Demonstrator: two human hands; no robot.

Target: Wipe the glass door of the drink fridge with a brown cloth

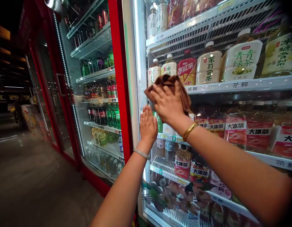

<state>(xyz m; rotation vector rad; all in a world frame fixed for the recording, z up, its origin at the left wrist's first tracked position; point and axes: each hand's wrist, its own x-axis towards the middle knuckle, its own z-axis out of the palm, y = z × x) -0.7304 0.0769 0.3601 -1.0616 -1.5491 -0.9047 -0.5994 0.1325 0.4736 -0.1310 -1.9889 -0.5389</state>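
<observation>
My right hand [166, 102], wearing a gold bangle, presses a brown cloth [185, 94] against the glass door [214, 96] of a drinks fridge. Its fingers lie stretched over the cloth, which bunches up above and beside them. Lower and to the left, my left hand [148, 124] rests flat near the door's left edge, fingers straight and holding nothing. A pale bangle circles that wrist. Behind the glass, bottled teas fill the shelves, among them a red-labelled bottle [187, 67] just above the cloth.
A second fridge with a red frame [119, 69] stands to the left, its shelves [98, 75] stocked with bottles and cans. A flower decal [174, 197] covers the lower part of the door. The dark floor [42, 176] runs along the fridges.
</observation>
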